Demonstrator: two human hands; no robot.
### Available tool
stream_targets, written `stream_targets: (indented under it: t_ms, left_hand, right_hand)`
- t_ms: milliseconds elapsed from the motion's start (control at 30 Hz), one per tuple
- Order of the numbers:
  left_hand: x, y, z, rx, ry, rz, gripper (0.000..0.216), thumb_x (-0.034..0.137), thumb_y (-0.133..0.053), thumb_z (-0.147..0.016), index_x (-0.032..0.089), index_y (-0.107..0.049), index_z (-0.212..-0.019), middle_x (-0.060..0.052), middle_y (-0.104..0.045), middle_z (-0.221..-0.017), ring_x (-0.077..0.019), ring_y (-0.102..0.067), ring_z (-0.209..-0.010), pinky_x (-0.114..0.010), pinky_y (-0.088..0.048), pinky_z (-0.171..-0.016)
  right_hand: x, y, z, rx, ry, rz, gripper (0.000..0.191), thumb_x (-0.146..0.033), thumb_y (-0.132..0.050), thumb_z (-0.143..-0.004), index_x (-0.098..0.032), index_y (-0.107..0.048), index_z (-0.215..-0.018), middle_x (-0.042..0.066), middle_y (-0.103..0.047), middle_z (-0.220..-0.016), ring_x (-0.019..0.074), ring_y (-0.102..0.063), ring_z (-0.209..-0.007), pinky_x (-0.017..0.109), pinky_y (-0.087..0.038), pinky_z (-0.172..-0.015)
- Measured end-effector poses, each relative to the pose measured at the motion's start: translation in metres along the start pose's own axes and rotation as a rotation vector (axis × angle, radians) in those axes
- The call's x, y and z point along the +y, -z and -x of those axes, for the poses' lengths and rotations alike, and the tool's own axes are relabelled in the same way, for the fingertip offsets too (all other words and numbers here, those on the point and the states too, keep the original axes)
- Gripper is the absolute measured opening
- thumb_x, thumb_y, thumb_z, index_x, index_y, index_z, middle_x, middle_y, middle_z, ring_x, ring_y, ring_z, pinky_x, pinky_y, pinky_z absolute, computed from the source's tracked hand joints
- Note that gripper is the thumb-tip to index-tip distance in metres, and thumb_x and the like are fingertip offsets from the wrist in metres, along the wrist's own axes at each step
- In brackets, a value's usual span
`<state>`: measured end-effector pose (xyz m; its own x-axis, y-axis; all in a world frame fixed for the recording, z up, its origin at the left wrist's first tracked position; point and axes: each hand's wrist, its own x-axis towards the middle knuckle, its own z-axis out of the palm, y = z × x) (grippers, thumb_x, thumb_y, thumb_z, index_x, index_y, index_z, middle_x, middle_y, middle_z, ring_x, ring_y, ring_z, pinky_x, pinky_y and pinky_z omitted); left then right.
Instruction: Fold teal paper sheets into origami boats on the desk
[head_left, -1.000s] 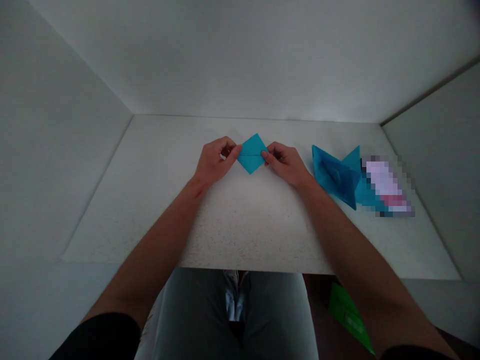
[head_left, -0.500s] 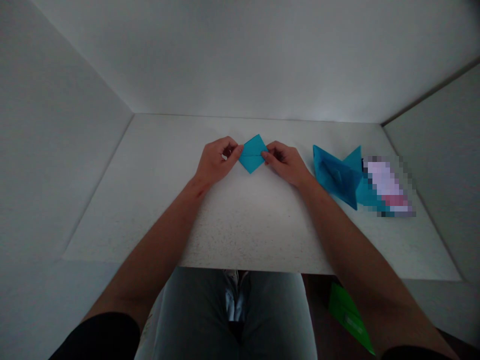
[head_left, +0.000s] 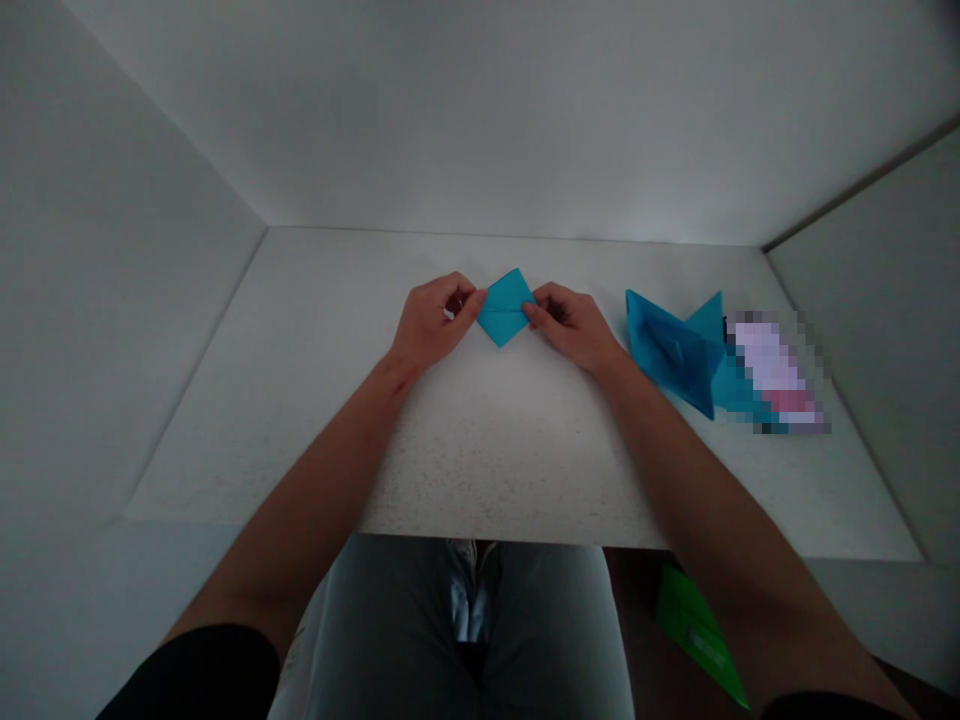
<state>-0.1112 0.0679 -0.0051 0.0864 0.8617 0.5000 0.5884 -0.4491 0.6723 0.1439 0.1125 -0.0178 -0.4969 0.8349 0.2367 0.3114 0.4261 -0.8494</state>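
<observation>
You have the small, bright blue, diamond-shaped piece of folded paper [head_left: 505,318] between your two bare hands, near the far edge of the white, speckled, flat tabletop [head_left: 480,450]; one of its corners points away from you, another points towards you, and a crease line runs across its middle from side to side. Your left hand [head_left: 435,318] pinches the left corner, the thumb laid along the top face and the fingers curled behind; your right hand [head_left: 571,325] pinches the right corner in like manner, its thumb tip pressed onto the upper face; both grips are narrow, with the paper held in each. From this angle it is hard to tell whether the paper lies flat on the surface or is raised slightly off it.

To the right of your right hand, apart from it, stands the larger, blue, pointed form of folded paper [head_left: 670,345], its corners spread outwards; just beside it, further right, a pale and pink pixelated patch [head_left: 776,370] masks part of the tabletop. Your forearms reach in over the near edge, your left upper arm in a black fabric sleeve [head_left: 202,675]; below that edge are your grey trousers [head_left: 397,630], and lower right, beside your right forearm, a bright green, flat-sided object [head_left: 694,630].
</observation>
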Motion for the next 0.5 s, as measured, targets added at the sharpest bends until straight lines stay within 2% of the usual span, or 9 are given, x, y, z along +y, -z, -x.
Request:
stream_targets:
  t_ms: [500]
  left_hand:
    - [0.0036,-0.0006,0.0008,-0.01,-0.039,-0.042,0.027,0.038,-0.061,-0.102,0.021,-0.06,-0.081,0.001,-0.066,-0.07,-0.0112,-0.057,-0.062,-0.024,-0.046,-0.061]
  right_hand:
    - [0.0021,-0.0003,0.0002,-0.003,-0.025,-0.012,0.049,-0.072,-0.064,-0.098,-0.024,-0.064,-0.09,-0.002,-0.056,-0.067,0.0144,-0.044,-0.062,0.03,-0.033,-0.058]
